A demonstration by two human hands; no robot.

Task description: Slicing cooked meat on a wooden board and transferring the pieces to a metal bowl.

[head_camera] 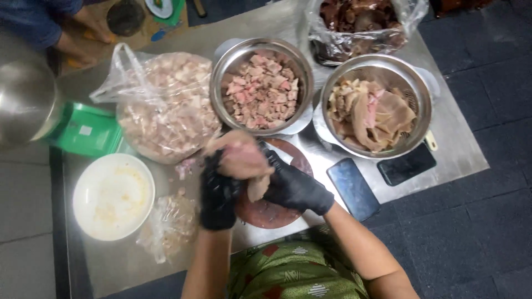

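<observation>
- Over the round wooden board [277, 213] on the metal table [454, 149], the left hand [217, 191] and right hand [293, 188], both in black gloves, close their fingers on one pale piece of meat [242, 160].
- Just behind it stands a steel bowl [260, 86] of diced meat.
- To the right sits a colander [377, 105] of larger pieces.
- A plastic bag [163, 105] of cubes and a white bowl [112, 196] lie to the left.
- Two phones [353, 188] rest near the right wrist.
</observation>
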